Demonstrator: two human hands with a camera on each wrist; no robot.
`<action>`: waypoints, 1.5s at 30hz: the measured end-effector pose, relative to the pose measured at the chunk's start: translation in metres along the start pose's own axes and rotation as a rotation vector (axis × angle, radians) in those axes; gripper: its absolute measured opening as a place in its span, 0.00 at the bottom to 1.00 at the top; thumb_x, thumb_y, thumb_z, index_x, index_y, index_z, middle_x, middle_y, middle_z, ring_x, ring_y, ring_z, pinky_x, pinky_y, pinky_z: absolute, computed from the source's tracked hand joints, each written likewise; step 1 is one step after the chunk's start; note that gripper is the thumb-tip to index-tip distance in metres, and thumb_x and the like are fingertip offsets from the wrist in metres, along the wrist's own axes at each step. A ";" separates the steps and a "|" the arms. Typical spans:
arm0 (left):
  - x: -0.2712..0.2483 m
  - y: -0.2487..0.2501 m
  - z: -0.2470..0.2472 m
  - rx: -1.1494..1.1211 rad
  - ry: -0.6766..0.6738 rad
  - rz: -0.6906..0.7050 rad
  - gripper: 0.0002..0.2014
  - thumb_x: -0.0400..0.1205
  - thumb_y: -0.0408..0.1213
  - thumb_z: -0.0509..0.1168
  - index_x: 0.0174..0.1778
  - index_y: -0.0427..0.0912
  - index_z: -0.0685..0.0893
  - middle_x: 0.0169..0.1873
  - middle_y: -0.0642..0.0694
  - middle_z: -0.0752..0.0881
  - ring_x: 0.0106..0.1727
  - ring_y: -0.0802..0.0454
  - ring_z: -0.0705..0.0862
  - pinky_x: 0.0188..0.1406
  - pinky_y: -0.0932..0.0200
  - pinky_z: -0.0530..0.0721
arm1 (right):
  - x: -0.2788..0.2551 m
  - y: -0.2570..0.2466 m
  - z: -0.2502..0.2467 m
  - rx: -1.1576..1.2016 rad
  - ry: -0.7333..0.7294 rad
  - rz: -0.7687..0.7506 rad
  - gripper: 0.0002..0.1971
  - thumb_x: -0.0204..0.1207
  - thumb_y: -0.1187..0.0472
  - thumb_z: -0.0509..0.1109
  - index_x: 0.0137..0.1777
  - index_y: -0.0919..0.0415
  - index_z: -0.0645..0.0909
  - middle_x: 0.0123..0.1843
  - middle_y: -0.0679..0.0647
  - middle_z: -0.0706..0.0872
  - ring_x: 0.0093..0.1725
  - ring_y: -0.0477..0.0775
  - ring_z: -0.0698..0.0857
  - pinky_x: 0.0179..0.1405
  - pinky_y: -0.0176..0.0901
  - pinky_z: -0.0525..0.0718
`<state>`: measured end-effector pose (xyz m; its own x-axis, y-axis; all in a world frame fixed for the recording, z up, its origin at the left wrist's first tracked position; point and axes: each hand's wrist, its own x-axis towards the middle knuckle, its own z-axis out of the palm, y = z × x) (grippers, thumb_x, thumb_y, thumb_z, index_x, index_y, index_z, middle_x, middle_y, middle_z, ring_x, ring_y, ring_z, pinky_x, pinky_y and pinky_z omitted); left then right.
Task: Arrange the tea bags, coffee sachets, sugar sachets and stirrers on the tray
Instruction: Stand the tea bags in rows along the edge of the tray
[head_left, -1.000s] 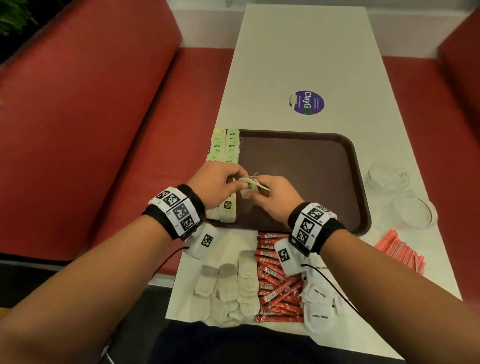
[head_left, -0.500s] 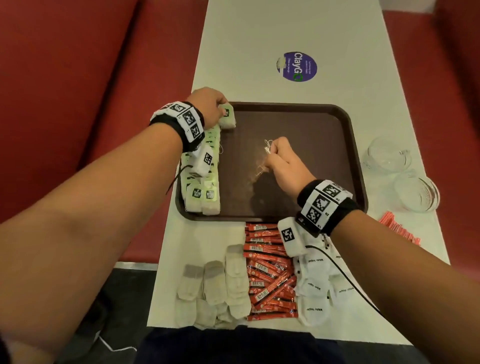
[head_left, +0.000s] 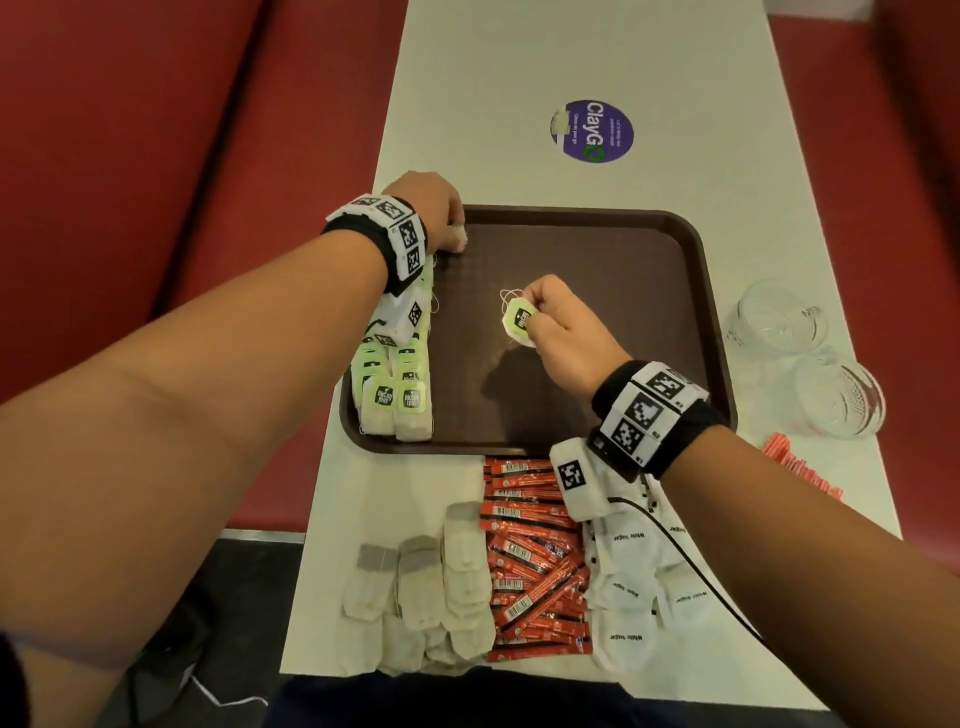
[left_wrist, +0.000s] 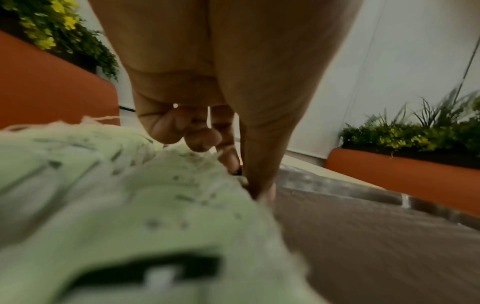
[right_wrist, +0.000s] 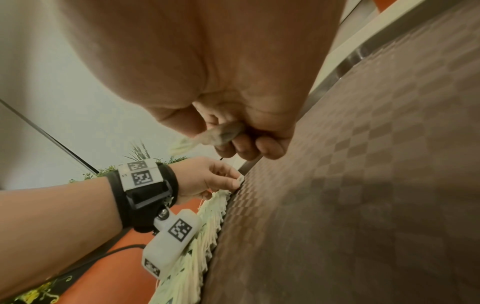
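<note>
Both bare forearms reach forward over the tray (head_left: 711, 291), each wrist strapped with a black band bearing white coded markers. The left hand (head_left: 434, 210) lies at the tray's far left corner, fingers curled downward, their tips pinching a tea bag (head_left: 460, 236) against the tray floor. The right hand (head_left: 558, 327) hovers above the tray's middle, knuckles up, thumb and curled fingers pinching a second tea bag (head_left: 519, 323) by its edge. The left arm stretches farther than the right; the two hands are well apart.
</note>
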<state>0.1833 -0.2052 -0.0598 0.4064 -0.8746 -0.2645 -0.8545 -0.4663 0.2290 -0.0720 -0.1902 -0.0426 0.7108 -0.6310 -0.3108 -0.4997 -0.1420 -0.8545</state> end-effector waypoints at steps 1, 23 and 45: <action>0.000 0.002 0.001 0.031 -0.015 -0.001 0.12 0.77 0.46 0.76 0.54 0.49 0.90 0.49 0.53 0.86 0.48 0.52 0.81 0.46 0.58 0.78 | 0.002 0.001 -0.001 -0.015 0.008 -0.005 0.04 0.84 0.65 0.59 0.55 0.56 0.73 0.46 0.52 0.81 0.40 0.51 0.78 0.40 0.54 0.78; -0.087 0.030 -0.025 -0.364 0.048 0.313 0.09 0.83 0.45 0.70 0.56 0.48 0.89 0.39 0.55 0.86 0.41 0.57 0.82 0.47 0.56 0.80 | 0.023 -0.001 -0.002 0.076 0.188 -0.142 0.20 0.76 0.60 0.76 0.62 0.55 0.69 0.46 0.56 0.85 0.38 0.49 0.81 0.46 0.54 0.86; 0.002 0.004 -0.006 0.066 0.049 -0.168 0.19 0.80 0.49 0.72 0.60 0.40 0.80 0.54 0.40 0.86 0.54 0.38 0.84 0.46 0.50 0.81 | -0.023 0.009 0.002 -0.714 -0.590 0.017 0.05 0.74 0.58 0.80 0.48 0.49 0.91 0.47 0.44 0.90 0.50 0.48 0.87 0.58 0.50 0.88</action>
<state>0.1826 -0.2094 -0.0535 0.5591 -0.7913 -0.2474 -0.7919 -0.5980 0.1232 -0.0916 -0.1752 -0.0443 0.7398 -0.1744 -0.6499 -0.5591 -0.6967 -0.4495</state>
